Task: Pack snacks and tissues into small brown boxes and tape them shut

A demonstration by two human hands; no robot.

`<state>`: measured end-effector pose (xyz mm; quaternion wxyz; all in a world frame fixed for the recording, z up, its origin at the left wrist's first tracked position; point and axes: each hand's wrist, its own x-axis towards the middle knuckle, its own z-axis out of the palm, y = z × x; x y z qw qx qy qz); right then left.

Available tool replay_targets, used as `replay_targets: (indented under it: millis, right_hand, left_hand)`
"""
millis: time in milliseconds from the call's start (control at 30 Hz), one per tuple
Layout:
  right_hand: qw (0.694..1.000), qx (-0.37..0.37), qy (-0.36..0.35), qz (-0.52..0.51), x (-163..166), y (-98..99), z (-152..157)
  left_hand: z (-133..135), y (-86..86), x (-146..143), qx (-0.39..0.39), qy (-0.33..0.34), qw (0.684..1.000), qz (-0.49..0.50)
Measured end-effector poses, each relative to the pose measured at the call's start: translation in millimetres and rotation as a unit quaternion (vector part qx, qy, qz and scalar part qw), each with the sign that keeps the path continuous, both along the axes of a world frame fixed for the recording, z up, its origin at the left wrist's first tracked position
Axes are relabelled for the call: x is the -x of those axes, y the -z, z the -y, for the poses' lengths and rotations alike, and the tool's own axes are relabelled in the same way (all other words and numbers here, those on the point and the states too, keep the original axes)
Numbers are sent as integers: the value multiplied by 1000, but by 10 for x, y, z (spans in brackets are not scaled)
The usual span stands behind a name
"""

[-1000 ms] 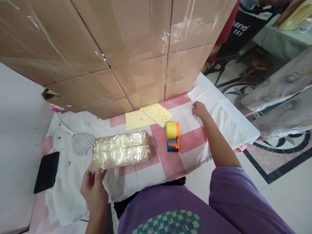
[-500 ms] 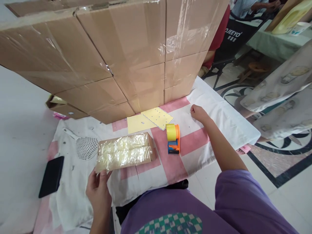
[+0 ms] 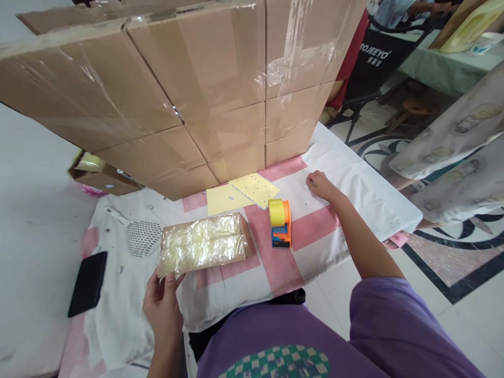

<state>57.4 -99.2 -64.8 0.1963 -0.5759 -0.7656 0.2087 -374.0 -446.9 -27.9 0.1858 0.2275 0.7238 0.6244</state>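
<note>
My left hand is closed on the near left corner of a small open cardboard box. Shiny, crinkled clear packaging with pale yellowish contents fills the box's top. Over the white and pink cloth at the right, my right hand has loosely bent fingers, slightly apart, with nothing visible held. Tiny pale bits show by its fingertips. Between box and right hand lies an orange and blue tape dispenser with a yellow tape roll. Yellow paper sheets lie behind it.
A wall of taped cardboard boxes stands along the table's back. At the left are a white fly swatter, a black tablet-like object and another open box. A black chair and other people are beyond the table.
My right hand's fingers have loosened from a fist, and small pale bits now show beside them. My left hand keeps its hold on the box. The view has shifted slightly.
</note>
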Motion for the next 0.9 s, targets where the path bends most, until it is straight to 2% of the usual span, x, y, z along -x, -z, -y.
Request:
replay_targets:
  millis: [100, 200, 300, 400, 467, 533, 633, 767, 900]
  right_hand:
    - [999, -7, 27, -44, 79, -66, 102]
    - [981, -22, 60, -185, 233, -205, 387]
    - [932, -45, 66, -354, 510, -422, 926]
    - [920, -44, 65, -385, 916, -616, 1596]
    - [921, -41, 63, -382, 1224, -652, 1982]
    - [922, -46, 65, -378, 1515, -588, 2244]
    - [925, -51, 73, -369, 1838, -370, 2404]
    - [924, -43, 70, -373, 2022, -120, 2384]
    - [924, -30, 75, -374, 2078, -49, 2327]
  left_hand:
    - [0, -7, -2, 3, 4, 1000, 0]
    - [-1, -12, -1, 4, -4, 1000, 1]
    - [0, -19, -2, 4, -6, 1000, -2]
    - [4, -34, -5, 14, -1, 1000, -12]
    - [6, -48, -10, 19, 5, 1000, -20]
    - [6, -62, -15, 20, 10, 999, -27]
    - [5, -77, -17, 19, 16, 999, -28]
    - [13, -67, 0, 28, 16, 999, -35]
    - [29, -29, 25, 15, 11, 999, -36]
